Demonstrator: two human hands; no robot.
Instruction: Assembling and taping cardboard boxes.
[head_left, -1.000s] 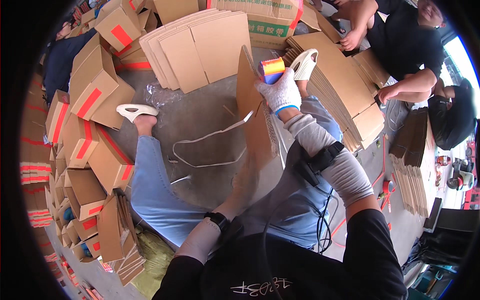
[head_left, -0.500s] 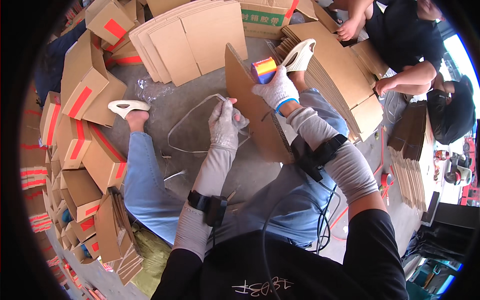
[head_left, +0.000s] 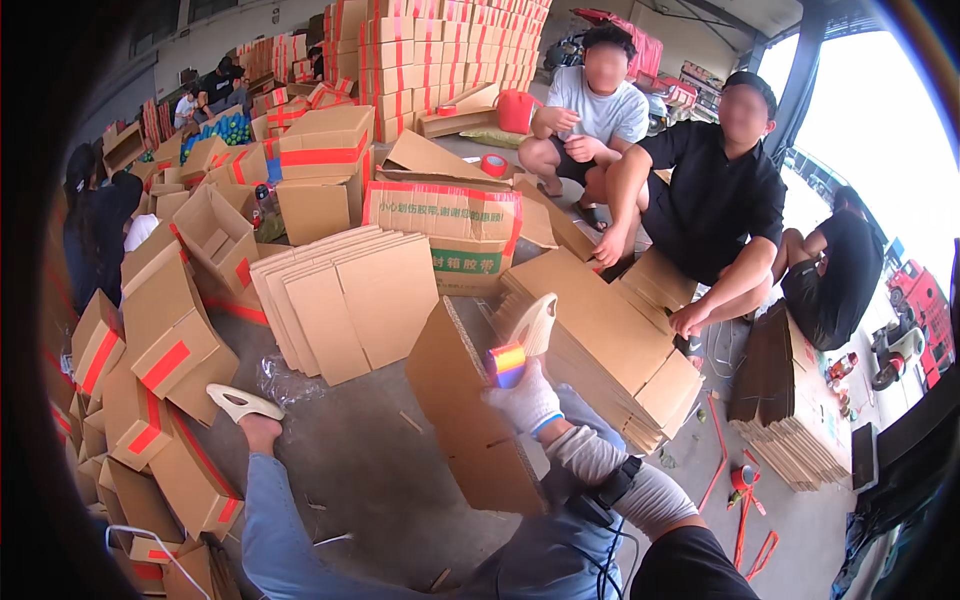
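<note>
My right hand (head_left: 527, 402), in a pale knit glove with a blue cuff, is closed around a small orange, yellow and blue roll-shaped thing (head_left: 507, 366); its exact kind is unclear. Beneath and beside that hand, a flattened cardboard box (head_left: 450, 400) stands tilted between my legs, its corrugated top edge facing up. Whether my fingers also touch this cardboard is hard to tell. My left hand is outside the picture. A thin white strap (head_left: 150, 538) curves across the lower left corner.
Stacks of flat cardboard (head_left: 365, 300) stand ahead, with another stack (head_left: 590, 340) by my right foot. Taped boxes (head_left: 185, 345) crowd the left. Two people squat ahead right, near a printed carton (head_left: 455, 225). Red tape (head_left: 743, 478) lies on the floor at right.
The view has tipped up, showing the people and stacked boxes beyond. My left hand, which held the white strap, has left the picture. My right hand keeps its hold on the coloured thing.
</note>
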